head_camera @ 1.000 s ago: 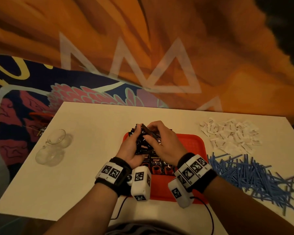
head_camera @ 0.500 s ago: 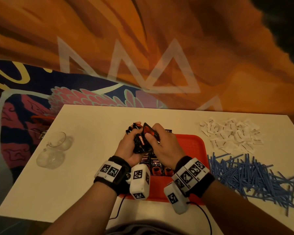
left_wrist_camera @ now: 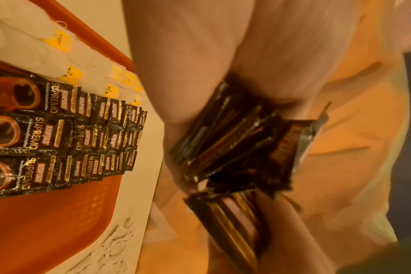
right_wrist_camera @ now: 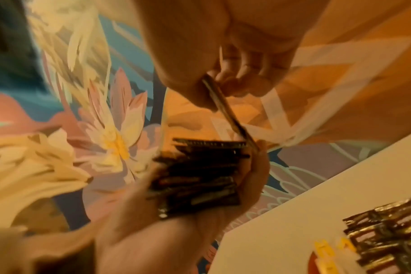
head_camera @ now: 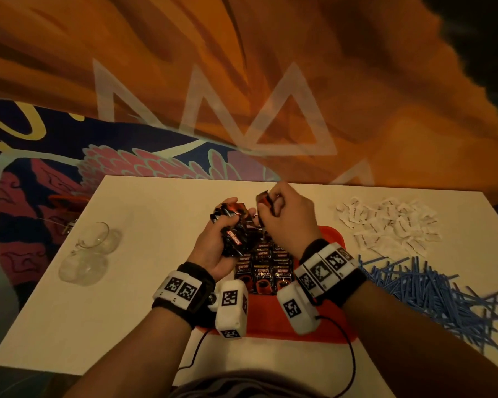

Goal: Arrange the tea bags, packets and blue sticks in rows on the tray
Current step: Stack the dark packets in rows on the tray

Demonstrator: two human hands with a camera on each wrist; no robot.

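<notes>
Lifted right hand (head_camera: 288, 214) pinches one flat, glossy packet (head_camera: 263, 200).

stack of dark packets (left_wrist_camera: 235, 140) in the left hand (left_wrist_camera: 200, 64), beside an orange tray (left_wrist_camera: 59, 222)

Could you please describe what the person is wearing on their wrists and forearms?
Both forearms are bare, without sleeves. The left hand and right hand each have a black wristband carrying white blocks printed with black square markers. A white camera box hangs under each wrist, trailing a thin black cable.
</notes>
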